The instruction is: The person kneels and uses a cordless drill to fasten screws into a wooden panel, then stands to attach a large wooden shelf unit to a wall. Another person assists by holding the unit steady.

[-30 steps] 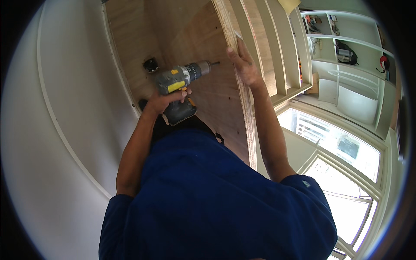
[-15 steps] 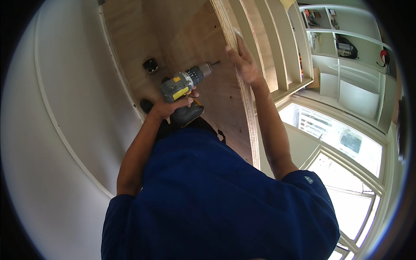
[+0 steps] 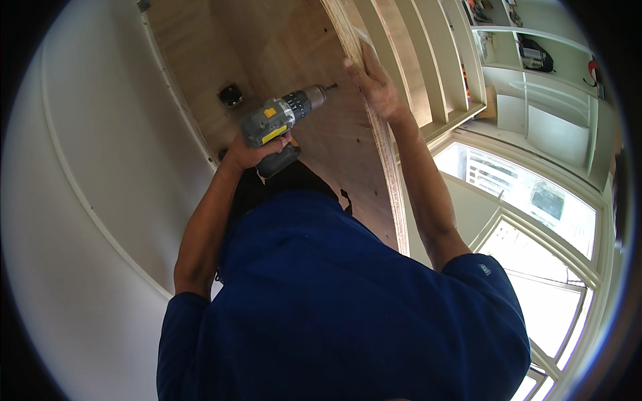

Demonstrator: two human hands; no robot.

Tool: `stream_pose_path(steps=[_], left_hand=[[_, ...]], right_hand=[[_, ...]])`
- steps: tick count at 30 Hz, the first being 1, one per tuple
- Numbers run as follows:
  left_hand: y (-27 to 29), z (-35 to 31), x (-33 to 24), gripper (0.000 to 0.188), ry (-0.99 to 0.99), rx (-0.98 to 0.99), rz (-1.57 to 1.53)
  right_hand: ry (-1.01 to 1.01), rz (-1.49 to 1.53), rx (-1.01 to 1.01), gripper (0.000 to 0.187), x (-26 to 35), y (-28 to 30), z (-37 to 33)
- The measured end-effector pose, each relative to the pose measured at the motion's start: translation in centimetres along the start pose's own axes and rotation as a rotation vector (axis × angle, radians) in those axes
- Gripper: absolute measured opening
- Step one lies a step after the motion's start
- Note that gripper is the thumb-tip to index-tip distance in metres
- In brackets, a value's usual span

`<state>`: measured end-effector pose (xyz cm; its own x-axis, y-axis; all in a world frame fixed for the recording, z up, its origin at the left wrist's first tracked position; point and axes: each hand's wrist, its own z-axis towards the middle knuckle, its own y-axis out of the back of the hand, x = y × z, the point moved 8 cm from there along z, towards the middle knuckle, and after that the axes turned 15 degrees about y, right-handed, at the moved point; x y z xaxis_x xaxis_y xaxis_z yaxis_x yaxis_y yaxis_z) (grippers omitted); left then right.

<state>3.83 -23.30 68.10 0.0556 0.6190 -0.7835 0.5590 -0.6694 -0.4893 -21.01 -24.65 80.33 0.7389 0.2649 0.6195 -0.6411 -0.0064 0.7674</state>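
A grey and black cordless drill point(image 3: 269, 123) with yellow patches sits in my left hand point(image 3: 249, 152), fingers wrapped round its handle. Its chuck points up and to the right, and a short dark bit point(image 3: 331, 87) sticks out toward the board edge, apart from it. My right hand point(image 3: 382, 92) holds the layered edge of a plywood board point(image 3: 378, 137), thumb on the near side and fingers along the other; the fingertips are partly hidden. Below the drill grip, its dark battery point(image 3: 279, 160) shows just above my dark trousers.
A brown wooden surface point(image 3: 267, 40) with a dark square object point(image 3: 231, 95) on it lies beyond the drill. Pale wall panels point(image 3: 107, 134) rise at left. Open slatted shelving point(image 3: 428, 60) stands right of the board, with white shelves point(image 3: 501, 40) and bright windows point(image 3: 535, 287) farther right.
The drill and my left hand have shifted slightly left and up. My right hand stays at the board edge. The view has tilted a little, and the shoe below the drill is now mostly hidden.
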Motion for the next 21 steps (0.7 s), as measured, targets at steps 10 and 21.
stream_pose_path(steps=[10,21], left_hand=[[-1.7,-0.9,0.4,0.039,-0.020,-0.016,-0.231],[8.4,-5.7,-1.7,0.047,0.030,-0.349,-0.219]], right_hand=[[-0.023,0.005,-0.032,0.051,0.1,0.2,0.2],[-0.485,-0.270,0.113,0.102,3.8,0.9,-0.2]])
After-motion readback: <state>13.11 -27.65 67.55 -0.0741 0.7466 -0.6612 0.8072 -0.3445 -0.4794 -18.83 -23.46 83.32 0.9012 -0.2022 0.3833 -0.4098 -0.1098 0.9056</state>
